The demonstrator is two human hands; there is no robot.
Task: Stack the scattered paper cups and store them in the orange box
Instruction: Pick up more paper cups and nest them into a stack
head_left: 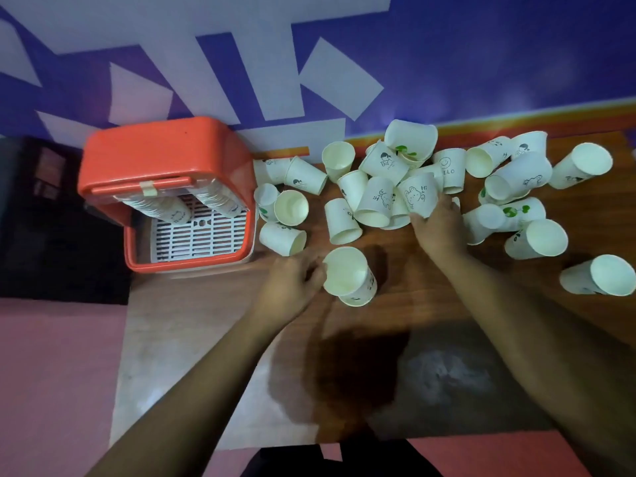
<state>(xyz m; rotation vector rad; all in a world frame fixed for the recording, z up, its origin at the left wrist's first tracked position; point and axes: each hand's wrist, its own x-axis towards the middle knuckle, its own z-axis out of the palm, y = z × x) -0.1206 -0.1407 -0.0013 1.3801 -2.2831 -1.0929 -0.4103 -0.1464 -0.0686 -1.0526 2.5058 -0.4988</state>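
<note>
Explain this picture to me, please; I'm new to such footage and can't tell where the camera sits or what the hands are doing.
No machine here: a person wears one wide-angle camera on the head, looking down at their own bare hands. Loose paper cups lie scattered on the wooden table. The left hand holds a short nested stack; the right hand seems to grasp a cup printed Hi in the pile. The orange box at the left already holds stacked cups.

Both forearms reach forward; left grip [292,282] holds near cup [347,275], right grip [437,228] clasps far cup [418,197].
</note>
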